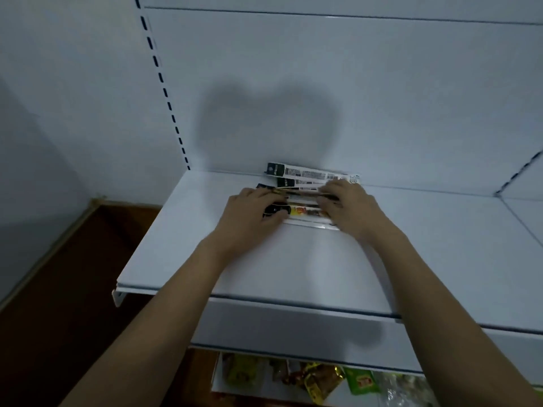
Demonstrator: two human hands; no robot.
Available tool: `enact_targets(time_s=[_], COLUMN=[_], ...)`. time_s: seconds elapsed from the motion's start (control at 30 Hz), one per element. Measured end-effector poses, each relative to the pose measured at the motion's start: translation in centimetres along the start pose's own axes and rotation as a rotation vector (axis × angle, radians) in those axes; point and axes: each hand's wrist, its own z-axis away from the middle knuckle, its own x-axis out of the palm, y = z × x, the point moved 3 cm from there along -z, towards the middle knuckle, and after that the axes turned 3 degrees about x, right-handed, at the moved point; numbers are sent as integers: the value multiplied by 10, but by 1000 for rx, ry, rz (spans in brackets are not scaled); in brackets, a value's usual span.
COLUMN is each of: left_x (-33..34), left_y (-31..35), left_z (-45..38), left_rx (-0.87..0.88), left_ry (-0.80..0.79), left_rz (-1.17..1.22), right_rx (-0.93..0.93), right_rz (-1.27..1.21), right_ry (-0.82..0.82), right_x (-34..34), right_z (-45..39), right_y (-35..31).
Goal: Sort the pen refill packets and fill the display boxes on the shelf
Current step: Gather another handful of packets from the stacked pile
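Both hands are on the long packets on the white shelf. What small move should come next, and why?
Probably gather the long, narrow printed refill packets into one even stack. They lie fanned and askew at the back of the white metal shelf, with the left hand and the right hand resting on opposite ends. No display box is visible.

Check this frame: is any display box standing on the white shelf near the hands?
No. The white shelf bears only loose refill packets, with both hands on them.
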Motion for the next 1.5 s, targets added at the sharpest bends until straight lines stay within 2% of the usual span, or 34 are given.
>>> enact_targets(time_s=[0.07, 0.17, 0.3, 0.43, 0.53, 0.63, 0.77, 0.9, 1.0, 1.07, 1.2, 1.27, 1.37, 1.43, 1.5], left_x=[2, 4, 3, 2, 3, 6, 14, 14, 14, 15, 16, 15, 8, 2, -3], left_y=[-1, -3, -2, -1, 1, 8, 13, 14, 14, 14, 13, 15, 20, 23, 26], left_z=[-1, -1, -3, -2, 0, 1, -2, -7, -4, -4, -3, -1, 1, 3, 5], left_rx=[-1, -13, -85, -17, 29, 86, 58, 43, 46, 58, 68, 94, 162, 218, 273], left_ry=[50, 67, 115, 175, 206, 187, 38, 51, 70, 75, 100, 149, 328, 460, 557], left_rz=[24, 42, 160, 223, 177, 59, -59, -76, -53, -56, -64, -88, -133, -173, -241], right_rx=[2, -22, -18, -32, -95, -129, -52, 62, 88, 93, 213, 234, 210, 150, 39], right_rz=[-84, -63, 41, 67, 67, -40, -187, -119, -214, -187, -66, -101, -258, -432, -547], right_ry=[111, 235, 125, 134, 93, 58, 135, 25, 101, 185, 119, 135, 258, 355, 353], right_x=[-11, -16, 2, 4, 2, 0, -10, -6, -2, -3, -1, 1, -1, -10, -19], right_z=[-2, -13, -28, -23, -9, 2, -7, -18, -14, -14, -20, -19, -12, -5, 2], right_y=[0, 1, 2, 2, -6, -13, -9, -1, 1, 6, 18, 20, 19, 17, 7])
